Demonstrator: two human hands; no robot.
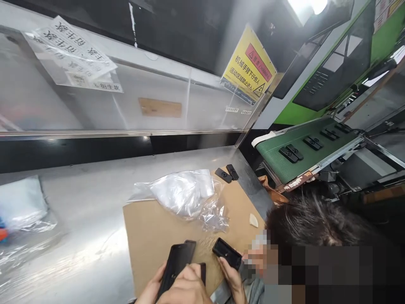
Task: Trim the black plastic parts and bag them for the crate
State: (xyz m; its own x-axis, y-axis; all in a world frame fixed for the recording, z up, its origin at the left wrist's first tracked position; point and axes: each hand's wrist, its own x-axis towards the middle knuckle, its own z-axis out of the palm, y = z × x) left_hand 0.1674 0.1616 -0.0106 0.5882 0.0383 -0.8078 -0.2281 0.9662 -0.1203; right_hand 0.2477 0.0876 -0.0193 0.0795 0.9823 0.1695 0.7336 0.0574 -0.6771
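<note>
Left hand (151, 287) is grasping a long black part (175, 267) at the bottom of the view, fingers wrapping its left side; the part is slanting, upper end pointing away from the wearer. Right hand (187, 289) is curling over the part's right side, fingers bent; cannot tell how firmly it is gripping. A second dark piece (190, 250) is showing behind the long part's upper end, and the edge of another black piece (203, 272) is sticking out just beside the right hand's fingers. All this is happening above a brown cardboard sheet (144, 236) lying on the metal table (95, 253).

To the right, a co-worker's hand (233, 278) is holding a black hollow part (227, 253), its open side facing up; dark hair is filling the lower right.

A crumpled clear plastic bag (185, 194) is lying across the cardboard's far edge. Two small black pieces (223, 175) are resting side by side at the far right corner. Beyond, a green conveyor belt (272, 147) is carrying black pairs (291, 153) in a row.
</note>
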